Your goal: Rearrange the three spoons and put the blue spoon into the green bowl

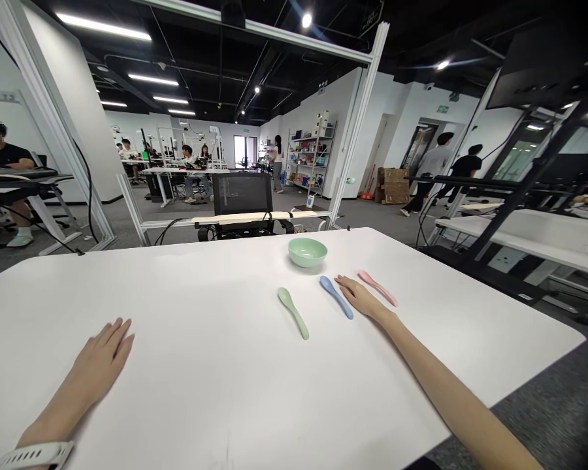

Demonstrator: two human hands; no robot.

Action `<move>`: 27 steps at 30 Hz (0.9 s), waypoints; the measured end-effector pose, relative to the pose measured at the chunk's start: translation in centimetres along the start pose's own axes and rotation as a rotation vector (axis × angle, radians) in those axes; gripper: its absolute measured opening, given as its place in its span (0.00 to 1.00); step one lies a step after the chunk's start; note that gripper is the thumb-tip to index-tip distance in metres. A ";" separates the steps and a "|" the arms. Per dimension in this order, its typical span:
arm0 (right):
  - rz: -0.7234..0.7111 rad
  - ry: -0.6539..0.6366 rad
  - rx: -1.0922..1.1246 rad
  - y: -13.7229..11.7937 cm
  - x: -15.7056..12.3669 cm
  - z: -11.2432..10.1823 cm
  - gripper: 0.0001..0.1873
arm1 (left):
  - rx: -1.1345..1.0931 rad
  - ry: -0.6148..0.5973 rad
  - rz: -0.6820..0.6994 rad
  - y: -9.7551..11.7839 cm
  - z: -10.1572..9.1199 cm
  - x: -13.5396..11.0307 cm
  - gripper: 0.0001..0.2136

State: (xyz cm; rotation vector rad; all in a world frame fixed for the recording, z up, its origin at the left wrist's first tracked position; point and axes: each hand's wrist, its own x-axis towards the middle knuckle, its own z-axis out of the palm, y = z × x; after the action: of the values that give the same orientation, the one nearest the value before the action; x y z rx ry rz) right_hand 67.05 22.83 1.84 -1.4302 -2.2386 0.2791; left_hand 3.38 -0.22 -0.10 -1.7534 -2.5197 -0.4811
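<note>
On the white table (200,378) my left hand (100,356) lies flat at the left, fingers stretched out and nothing held. A pale watch band circles that wrist. My right hand (357,294) reaches forward and rests palm down, its fingers extended, between a blue spoon (336,297) on its left and a pink spoon (377,287) on its right. Neither spoon is in its grasp. Further left lies a green spoon (294,313), bowl end pointing away from me. Behind the spoons a green bowl (308,253) stands upright near the far edge.
Beyond the table's far edge stand a metal frame (362,124) and a black office chair (242,194). A dark stand with a screen (543,65) is at the right. Several people sit or walk in the background, near desks and a shelf rack (310,156).
</note>
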 end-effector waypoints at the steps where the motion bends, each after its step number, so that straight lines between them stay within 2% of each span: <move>1: 0.009 0.000 0.003 -0.2 0.0 -0.2 0.23 | 0.000 -0.001 0.000 0.0 0.0 0.0 0.38; 6: 0.142 0.068 0.014 -2.9 -0.7 -1.7 0.26 | -0.002 0.009 -0.004 0.0 -0.1 0.0 0.38; 9: 0.218 0.028 0.034 -5.4 -1.7 -2.0 0.30 | -0.009 -0.004 -0.007 0.2 -0.1 -0.1 0.39; 13: 0.232 -0.049 0.021 -7.7 -2.9 -1.6 0.27 | -0.001 -0.008 -0.009 0.4 -0.2 0.0 0.38; 16: 0.239 -0.004 0.036 -8.2 -2.8 -2.1 0.26 | 0.012 0.003 -0.008 0.4 -0.2 0.0 0.37; 19: 0.208 0.102 0.009 -8.6 -1.1 -3.7 0.25 | 0.011 0.008 -0.003 0.3 -0.1 -0.1 0.38; 22: 0.150 0.173 -0.032 -9.3 2.3 -5.5 0.23 | -0.002 -0.008 -0.004 0.3 -0.2 -0.1 0.39; 27: 0.119 0.121 -0.186 -10.4 9.1 -6.3 0.19 | -0.005 -0.023 -0.024 0.6 -0.3 -0.1 0.40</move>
State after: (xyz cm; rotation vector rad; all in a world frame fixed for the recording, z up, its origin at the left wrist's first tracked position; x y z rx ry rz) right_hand 58.63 25.92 14.07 -1.6342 -2.1306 0.0206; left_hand 3.88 -0.23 0.34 -1.7425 -2.5605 -0.4717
